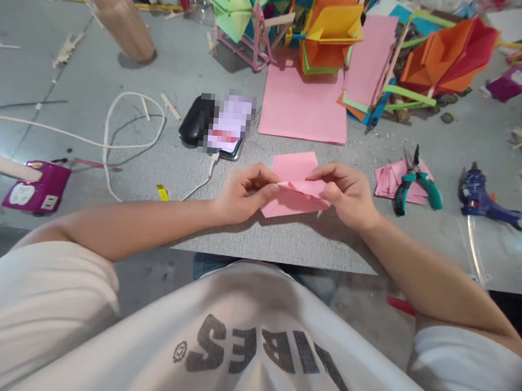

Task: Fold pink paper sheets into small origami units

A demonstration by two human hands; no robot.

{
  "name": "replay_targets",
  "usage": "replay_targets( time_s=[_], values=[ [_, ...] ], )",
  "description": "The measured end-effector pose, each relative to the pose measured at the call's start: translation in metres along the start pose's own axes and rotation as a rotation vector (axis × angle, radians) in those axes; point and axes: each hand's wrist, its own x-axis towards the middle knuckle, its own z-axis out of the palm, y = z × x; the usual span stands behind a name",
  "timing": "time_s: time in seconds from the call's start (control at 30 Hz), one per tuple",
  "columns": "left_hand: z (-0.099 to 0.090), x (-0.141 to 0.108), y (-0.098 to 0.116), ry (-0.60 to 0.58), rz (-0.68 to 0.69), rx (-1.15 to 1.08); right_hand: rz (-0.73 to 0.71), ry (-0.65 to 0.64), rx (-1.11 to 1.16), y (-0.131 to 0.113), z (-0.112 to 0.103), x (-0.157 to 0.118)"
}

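A partly folded piece of pink paper [292, 206] is held between my two hands near the table's front edge. My left hand [247, 193] pinches its left end between thumb and fingers. At the right end, my right hand [348, 194] grips the raised fold the same way. Another flap of the paper stands up behind the fold. Beyond it lies a large pink sheet [303, 112]. To the right of my right hand, green-handled pliers [405, 190] rest on a stack of small pink papers [387, 179].
Left of the paper are a phone [231, 122] with a white cable and a black case [198, 119]. A blue glue gun [486, 202] lies at the right. Colourful folded paper pieces [332, 34] stand at the back. A wooden cup [123, 25] is back left, a purple box [40, 187] front left.
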Motion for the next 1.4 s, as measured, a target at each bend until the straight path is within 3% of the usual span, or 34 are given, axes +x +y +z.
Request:
replay_targets(
  time_s=[0.1, 0.23, 0.47, 0.73, 1.0, 1.13, 1.4],
  values=[
    [0.002, 0.002, -0.002, 0.078, -0.074, 0.004, -0.005, -0.092, 0.105, 0.002, -0.001, 0.000],
    [0.003, 0.004, -0.003, 0.093, -0.124, 0.004, 0.014, -0.011, 0.016, 0.003, 0.005, -0.004],
    [0.004, 0.002, 0.002, 0.059, -0.114, 0.055, 0.049, -0.007, -0.115, 0.001, 0.014, -0.010],
    [0.004, 0.004, 0.001, -0.028, -0.092, -0.053, 0.027, 0.009, -0.271, -0.008, 0.023, -0.017],
    [0.005, 0.004, 0.000, 0.031, -0.141, -0.017, -0.008, -0.007, -0.388, -0.014, 0.029, -0.020],
    [0.005, 0.005, -0.003, 0.010, -0.138, -0.087, -0.015, -0.005, -0.409, -0.014, 0.030, -0.020],
    [0.008, 0.004, 0.000, 0.069, -0.091, 0.019, -0.067, -0.060, -0.397, -0.010, 0.031, -0.020]
  ],
)
